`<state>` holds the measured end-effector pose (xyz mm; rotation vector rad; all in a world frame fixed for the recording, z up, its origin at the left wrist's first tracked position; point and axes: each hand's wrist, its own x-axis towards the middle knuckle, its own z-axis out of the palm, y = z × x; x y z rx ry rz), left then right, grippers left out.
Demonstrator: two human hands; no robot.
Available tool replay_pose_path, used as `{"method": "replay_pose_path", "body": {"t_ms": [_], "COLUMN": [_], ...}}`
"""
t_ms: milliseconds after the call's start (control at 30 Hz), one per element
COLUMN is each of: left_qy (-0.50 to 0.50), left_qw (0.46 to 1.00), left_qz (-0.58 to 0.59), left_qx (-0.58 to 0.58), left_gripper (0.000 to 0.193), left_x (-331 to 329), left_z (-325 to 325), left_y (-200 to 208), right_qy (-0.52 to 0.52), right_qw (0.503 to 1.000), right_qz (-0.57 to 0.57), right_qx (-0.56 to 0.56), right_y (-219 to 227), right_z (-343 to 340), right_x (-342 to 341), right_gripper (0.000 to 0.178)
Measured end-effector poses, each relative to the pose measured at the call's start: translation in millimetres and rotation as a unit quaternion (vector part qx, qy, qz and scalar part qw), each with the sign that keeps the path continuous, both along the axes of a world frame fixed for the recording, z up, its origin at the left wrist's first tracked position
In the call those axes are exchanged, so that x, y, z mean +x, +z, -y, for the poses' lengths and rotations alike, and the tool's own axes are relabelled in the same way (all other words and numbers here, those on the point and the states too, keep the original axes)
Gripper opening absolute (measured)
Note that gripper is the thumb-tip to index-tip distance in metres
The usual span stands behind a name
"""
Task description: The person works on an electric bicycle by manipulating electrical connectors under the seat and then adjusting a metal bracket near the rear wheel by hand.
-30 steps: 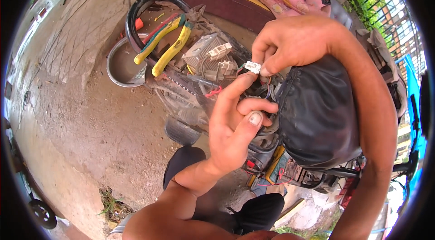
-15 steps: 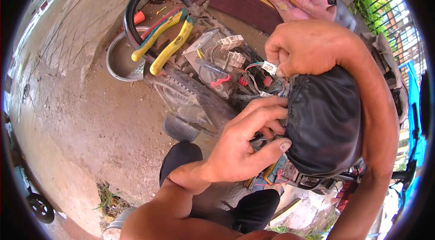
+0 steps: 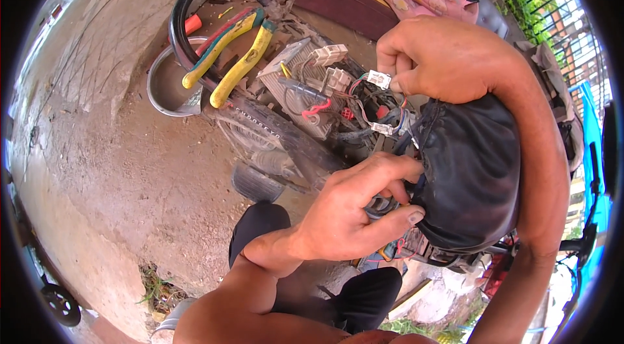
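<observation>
The left hand [image 3: 344, 214] has dropped to frame centre, fingers gripping cables under the black seat [image 3: 474, 168]; the right hand [image 3: 448, 58] pinches 1 white connector [image 3: 378, 78].

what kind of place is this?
Probably an informal outdoor repair spot, not a proper workshop: bare concrete floor, yellow-handled pliers lying on a stripped vehicle with exposed wiring, weeds, and a fence with greenery behind.
</observation>
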<state>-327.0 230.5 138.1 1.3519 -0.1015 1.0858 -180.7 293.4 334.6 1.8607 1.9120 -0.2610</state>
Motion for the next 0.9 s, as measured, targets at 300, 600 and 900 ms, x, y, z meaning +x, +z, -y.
{"method": "replay_pose_path", "body": {"t_ms": [300, 600, 900], "left_qy": [-0.014, -0.012, -0.019], "left_qw": [1.000, 1.000, 1.000], "left_qz": [-0.011, -0.005, 0.000], "left_qx": [-0.014, 0.019, 0.012], "left_gripper": [0.042, 0.042, 0.040], "left_x": [-2, 1, 1], "left_z": [1, -4, -4], "left_y": [6, 2, 2], "right_qy": [-0.005, -0.009, -0.030], "right_qw": [1.000, 0.999, 0.998], "right_qz": [-0.015, -0.020, -0.029], "right_qx": [-0.015, -0.027, -0.040], "right_y": [2, 2, 6], "right_z": [1, -1, 1], "right_x": [1, 0, -8], "right_gripper": [0.020, 0.017, 0.018]}}
